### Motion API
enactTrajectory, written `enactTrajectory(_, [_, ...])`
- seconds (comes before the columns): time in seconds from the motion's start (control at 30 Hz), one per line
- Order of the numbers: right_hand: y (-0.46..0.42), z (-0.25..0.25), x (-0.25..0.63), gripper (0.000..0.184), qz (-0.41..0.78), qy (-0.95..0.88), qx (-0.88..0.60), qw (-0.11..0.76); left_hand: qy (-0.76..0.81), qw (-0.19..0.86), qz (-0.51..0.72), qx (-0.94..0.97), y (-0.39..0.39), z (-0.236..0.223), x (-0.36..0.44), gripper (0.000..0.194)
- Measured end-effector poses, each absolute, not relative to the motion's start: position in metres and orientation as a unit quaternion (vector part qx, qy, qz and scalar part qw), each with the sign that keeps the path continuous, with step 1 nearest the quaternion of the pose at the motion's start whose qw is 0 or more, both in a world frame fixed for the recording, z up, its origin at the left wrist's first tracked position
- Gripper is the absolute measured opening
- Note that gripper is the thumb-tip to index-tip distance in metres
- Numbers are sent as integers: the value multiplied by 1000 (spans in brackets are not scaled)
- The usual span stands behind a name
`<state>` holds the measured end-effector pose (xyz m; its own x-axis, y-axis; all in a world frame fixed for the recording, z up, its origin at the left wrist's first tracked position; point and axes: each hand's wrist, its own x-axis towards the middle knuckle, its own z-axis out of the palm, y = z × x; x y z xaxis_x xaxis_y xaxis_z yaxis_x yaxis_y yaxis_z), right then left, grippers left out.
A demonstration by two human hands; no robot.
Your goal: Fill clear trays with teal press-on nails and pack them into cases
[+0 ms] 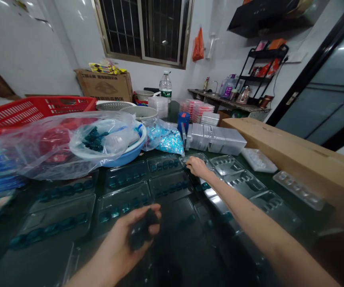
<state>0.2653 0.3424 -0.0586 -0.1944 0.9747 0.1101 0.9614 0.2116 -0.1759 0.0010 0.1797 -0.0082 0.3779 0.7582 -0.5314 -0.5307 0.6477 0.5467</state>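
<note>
My left hand [118, 243] is raised low in the middle of the view, its fingers curled around several dark teal pieces [139, 234]; blur hides their exact shape. Farther out, my right hand [198, 167] reaches over a clear plastic tray [204, 157] at the back, fingertips pinched together and pointing down. What they hold, if anything, is hidden. Rows of clear plastic trays cover the dark table. Teal pieces sit in the pockets of a tray [106, 199] left of centre, while a tray [245, 180] to the right shows clear pockets.
A blue basin [124, 160] with a plastic bag stands behind the trays, beside a red basket [37, 109]. Bagged light-blue pieces [170, 141], a blue container [183, 120] and stacked clear boxes [222, 140] line the back. A long cardboard box [297, 153] bounds the right side.
</note>
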Motion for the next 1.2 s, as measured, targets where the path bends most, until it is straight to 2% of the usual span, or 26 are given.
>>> enactTrajectory(0.13, [332, -44, 254, 22, 17, -775, -622, 110, 357, 831, 404, 137, 183, -3, 2, 26])
enactTrajectory(0.33, [263, 0, 210, 26, -3, -781, -590, 206, 312, 840, 417, 150, 180, 0, 1, 22])
enactTrajectory(0.4, [227, 11, 191, 21, 28, -809, -540, 232, 318, 833, 426, 156, 178, -1, 3, 19])
enactTrajectory(0.47, [195, 18, 177, 16, 109, -834, -458, 287, 329, 824, 433, 158, 175, -4, 7, 14])
enactTrajectory(0.57, [165, 20, 168, 20, 148, -848, -410, 301, 351, 817, 427, 166, 171, -9, 13, 7])
enactTrajectory(0.73, [152, 18, 172, 13, 153, -844, -412, 308, 364, 827, 394, 169, 162, -5, 18, 11])
enactTrajectory(0.9, [147, 15, 175, 3, 266, -757, -443, 399, 362, 847, 342, 187, 152, 8, 18, 18])
enactTrajectory(1.03, [142, 9, 173, 7, 368, -690, -442, 440, 355, 831, 359, 235, 147, 7, 18, 19])
enactTrajectory(1.2, [137, 3, 168, 9, 350, -650, -468, 485, 346, 805, 389, 286, 144, 1, 21, 12])
